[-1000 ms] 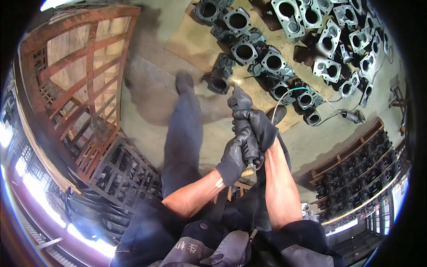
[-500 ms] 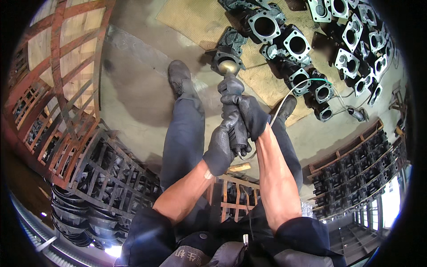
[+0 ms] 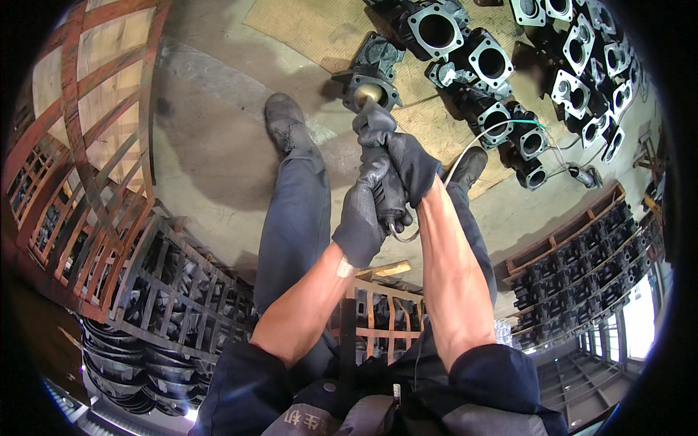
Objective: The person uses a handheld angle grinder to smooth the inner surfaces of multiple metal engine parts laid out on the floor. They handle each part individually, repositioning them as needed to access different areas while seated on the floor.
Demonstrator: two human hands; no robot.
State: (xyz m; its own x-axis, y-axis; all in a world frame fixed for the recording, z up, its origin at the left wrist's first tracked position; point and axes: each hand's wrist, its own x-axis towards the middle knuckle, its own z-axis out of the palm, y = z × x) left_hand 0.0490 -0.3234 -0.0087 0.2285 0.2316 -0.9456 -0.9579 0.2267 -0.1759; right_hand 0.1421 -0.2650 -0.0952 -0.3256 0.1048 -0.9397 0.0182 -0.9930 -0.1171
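Both my hands, in dark gloves, grip a black corded grinder [image 3: 390,198]. My left hand [image 3: 361,207] wraps its body from the left side. My right hand [image 3: 413,166] closes round it from the right, a little farther forward. At the tool's far end a round, brassy head [image 3: 367,94] sits in the round opening of a dark metal casting [image 3: 383,58] on the floor. Whether the head touches the bore wall, I cannot tell. A pale cord [image 3: 465,149] leaves the tool's rear and runs off to the right.
Flanged castings [image 3: 490,65] stand in rows at the far right, partly on tan cardboard [image 3: 291,25]. A second corded tool [image 3: 584,176] lies beside them. Red metal racking [image 3: 76,94] rises at the left. Stacked dark parts [image 3: 574,272] fill pallets at the right. My shoes [image 3: 285,120] flank the work.
The grinder's front end and my hands have shifted slightly farther forward and left. The whole view has tilted a little. Both hands keep their hold, and the casting stays in place.
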